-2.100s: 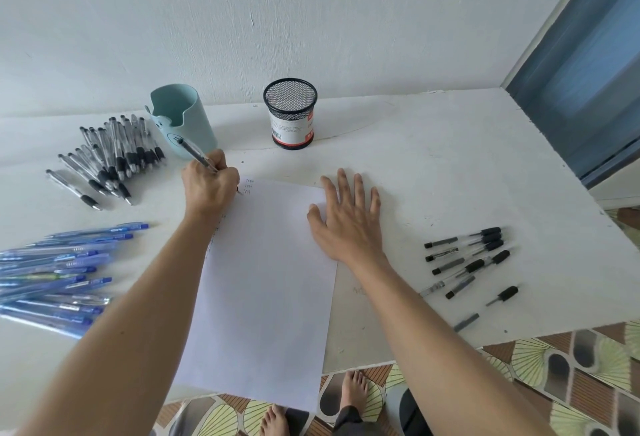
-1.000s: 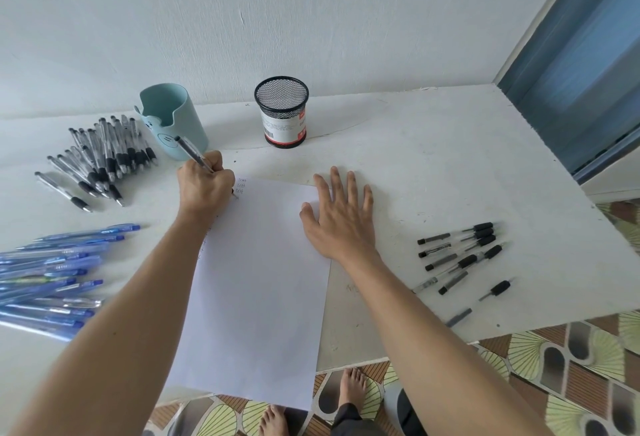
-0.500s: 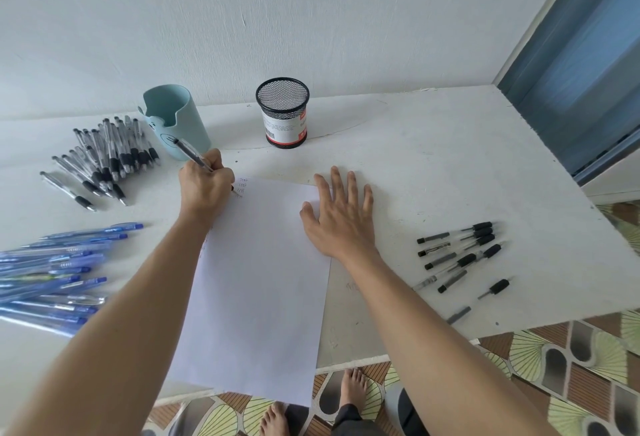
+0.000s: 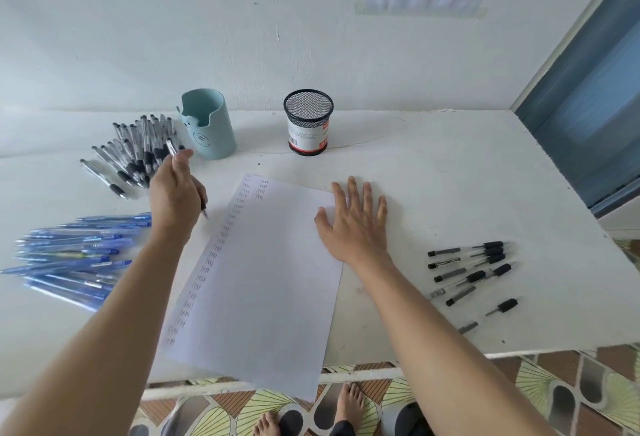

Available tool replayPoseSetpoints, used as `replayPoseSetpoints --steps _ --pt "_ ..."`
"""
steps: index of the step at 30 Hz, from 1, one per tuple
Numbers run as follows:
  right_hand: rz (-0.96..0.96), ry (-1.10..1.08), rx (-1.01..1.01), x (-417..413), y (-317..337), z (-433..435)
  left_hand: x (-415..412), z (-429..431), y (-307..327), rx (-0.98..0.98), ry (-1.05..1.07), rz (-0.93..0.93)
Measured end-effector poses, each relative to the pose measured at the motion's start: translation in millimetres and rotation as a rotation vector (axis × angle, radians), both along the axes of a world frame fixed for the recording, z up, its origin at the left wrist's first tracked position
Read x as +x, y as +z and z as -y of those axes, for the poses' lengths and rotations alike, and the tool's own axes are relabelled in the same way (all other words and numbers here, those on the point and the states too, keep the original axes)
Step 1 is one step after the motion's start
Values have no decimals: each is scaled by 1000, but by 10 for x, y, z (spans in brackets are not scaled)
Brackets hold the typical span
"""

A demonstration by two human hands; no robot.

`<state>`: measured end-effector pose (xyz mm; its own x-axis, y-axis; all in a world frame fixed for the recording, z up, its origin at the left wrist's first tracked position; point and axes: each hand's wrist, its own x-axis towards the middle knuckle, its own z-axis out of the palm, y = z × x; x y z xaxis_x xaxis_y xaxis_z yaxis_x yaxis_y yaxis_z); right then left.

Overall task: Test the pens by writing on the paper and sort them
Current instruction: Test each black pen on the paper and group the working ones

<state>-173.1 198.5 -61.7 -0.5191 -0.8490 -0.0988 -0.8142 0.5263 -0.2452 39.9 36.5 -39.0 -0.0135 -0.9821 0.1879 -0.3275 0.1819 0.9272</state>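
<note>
A white sheet of paper [image 4: 266,283] lies in the middle of the table, with a column of small written marks down its left edge and a few at the top. My left hand [image 4: 175,193] grips a clear black-grip pen [image 4: 172,150], lifted off the paper to its left, tip pointing down. My right hand [image 4: 353,224] lies flat with fingers spread on the paper's right edge. A heap of black-grip pens [image 4: 135,155] lies at the far left. Blue pens [image 4: 76,259] are piled at the near left.
A light blue pen cup [image 4: 207,123] and a black mesh pen cup [image 4: 308,122] stand at the back by the wall. Several black capped pens and loose parts [image 4: 471,269] lie at the right. The table's front edge [image 4: 415,371] runs below the paper, which overhangs it.
My left hand has lifted the pen from the paper's top left corner and moved left, off the sheet. My right hand has stayed flat on the paper.
</note>
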Motion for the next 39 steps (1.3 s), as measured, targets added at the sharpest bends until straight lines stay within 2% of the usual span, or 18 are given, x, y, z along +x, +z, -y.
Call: replayPoseSetpoints --steps 4,8,12,15,19,23,25,28,30,32,35,39 --pt "-4 -5 14 -19 -9 15 283 134 75 16 96 -8" --pt "-30 -13 0 -7 -20 11 467 366 233 166 311 261" --pt "-41 -21 -15 8 -22 3 593 614 285 309 298 469" --pt "-48 -23 -24 9 -25 4 587 663 289 386 282 554" --pt "-54 -28 -31 7 -39 8 515 576 320 366 303 614" --pt "-51 -25 -22 11 -26 8 342 375 341 182 316 565" --pt "-32 -24 -16 9 -18 1 155 171 297 8 229 606" --pt "3 -17 -5 -13 4 -7 -187 -239 117 -230 -126 752" --pt "54 -15 -1 -41 31 -9 -398 -477 -3 -251 -375 833" --pt "139 -18 -18 -81 64 -2 -560 -617 -109 -219 -529 917" --pt "336 -32 -72 -162 164 -23 -657 -672 -206 -179 -587 1064" --pt "516 -7 -201 -334 409 -243 -627 -652 -230 -179 -586 1077"
